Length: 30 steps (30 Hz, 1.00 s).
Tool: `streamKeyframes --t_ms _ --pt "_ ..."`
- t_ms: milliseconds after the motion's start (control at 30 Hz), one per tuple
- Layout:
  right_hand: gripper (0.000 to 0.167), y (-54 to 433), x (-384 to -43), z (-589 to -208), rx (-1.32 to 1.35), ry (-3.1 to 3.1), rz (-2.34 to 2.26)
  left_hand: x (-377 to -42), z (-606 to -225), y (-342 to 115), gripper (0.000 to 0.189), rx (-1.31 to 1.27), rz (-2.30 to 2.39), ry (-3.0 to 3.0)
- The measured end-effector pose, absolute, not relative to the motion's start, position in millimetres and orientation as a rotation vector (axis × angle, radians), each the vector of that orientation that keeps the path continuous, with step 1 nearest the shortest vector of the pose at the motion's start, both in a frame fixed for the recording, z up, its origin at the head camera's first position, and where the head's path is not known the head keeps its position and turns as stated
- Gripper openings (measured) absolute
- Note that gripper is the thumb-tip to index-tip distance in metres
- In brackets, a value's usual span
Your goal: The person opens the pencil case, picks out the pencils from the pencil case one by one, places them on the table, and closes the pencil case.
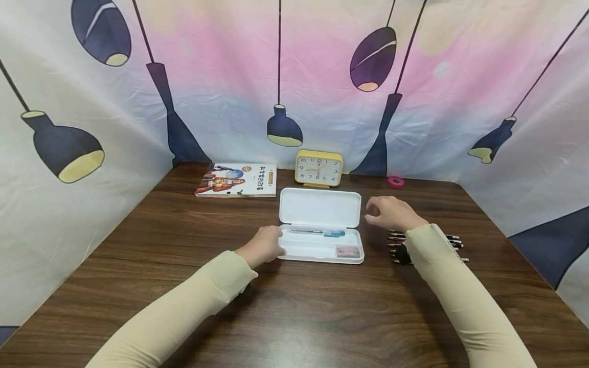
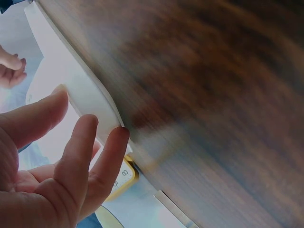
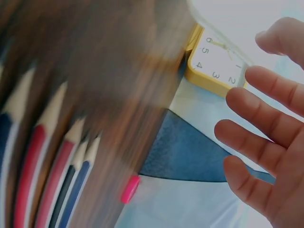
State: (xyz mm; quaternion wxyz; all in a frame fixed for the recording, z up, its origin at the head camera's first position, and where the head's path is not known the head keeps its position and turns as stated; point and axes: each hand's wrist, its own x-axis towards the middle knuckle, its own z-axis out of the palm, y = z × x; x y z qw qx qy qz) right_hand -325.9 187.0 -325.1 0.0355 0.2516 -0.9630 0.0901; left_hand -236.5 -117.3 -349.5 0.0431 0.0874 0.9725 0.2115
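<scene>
A white pencil case (image 1: 317, 207) lies on the table with its lid raised. Inside it are a pen with a blue cap (image 1: 333, 233) and a small pinkish eraser (image 1: 347, 251) at the front right corner. My left hand (image 1: 264, 247) grips the left end of the case, thumb and fingertips against its edge in the left wrist view. Just right of the lid, my right hand (image 1: 393, 213) hovers with loosely bent fingers and nothing in them. Several pencils (image 3: 35, 156) lie beneath and beside the right forearm, partly hidden by the sleeve in the head view.
Behind the case stands a yellow alarm clock (image 1: 318, 168). A book (image 1: 236, 180) lies at the back left, and a pink ring-shaped item (image 1: 395, 181) at the back right. A printed cloth (image 1: 230, 76) hangs along the table's far edge.
</scene>
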Motion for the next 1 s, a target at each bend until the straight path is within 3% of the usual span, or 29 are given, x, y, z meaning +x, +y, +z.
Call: streamKeyframes --t_ms 633,1000 --pt "0.047 154.0 -343.0 -310.9 0.664 -2.948 0.334 -237.1 -349.5 -116.5 0.045 0.258 0.657 2.967" --pt "0.045 149.7 -339.2 -312.4 0.697 -2.949 0.288 -238.1 -348.3 -117.0 0.045 0.24 0.656 2.961"
